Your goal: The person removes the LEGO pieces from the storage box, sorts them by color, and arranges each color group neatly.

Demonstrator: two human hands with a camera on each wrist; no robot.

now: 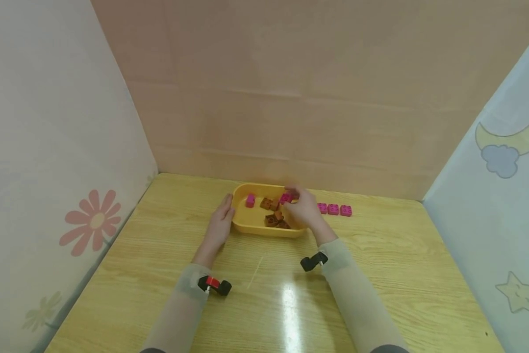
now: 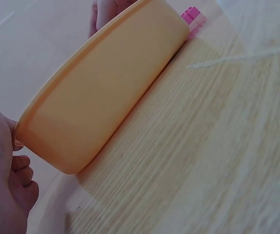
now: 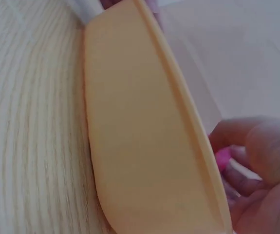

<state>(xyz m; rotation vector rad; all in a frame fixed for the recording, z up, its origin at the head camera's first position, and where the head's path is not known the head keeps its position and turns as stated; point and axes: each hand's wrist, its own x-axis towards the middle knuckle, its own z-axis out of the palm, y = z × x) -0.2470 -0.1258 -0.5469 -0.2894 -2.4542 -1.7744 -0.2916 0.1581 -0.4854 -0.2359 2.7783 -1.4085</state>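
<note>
A yellow tray (image 1: 268,230) sits on the table, with a pink toy brick (image 1: 250,200) and several brown bricks (image 1: 271,220) inside. At the tray's left end, my left hand (image 1: 220,223) grips the side, its thumb at the rim and the other fingers curled in the left wrist view. My right hand (image 1: 305,210) reaches over the right end and pinches a pink brick (image 3: 223,158) between thumb and fingers. The tray wall hides part of that hand's fingertips in the right wrist view.
Right of the tray stands a row of pink bricks (image 1: 333,209) on the wooden table (image 1: 255,274). A brown paper wall (image 1: 290,122) rises close behind the tray. Patterned side walls border the table left and right.
</note>
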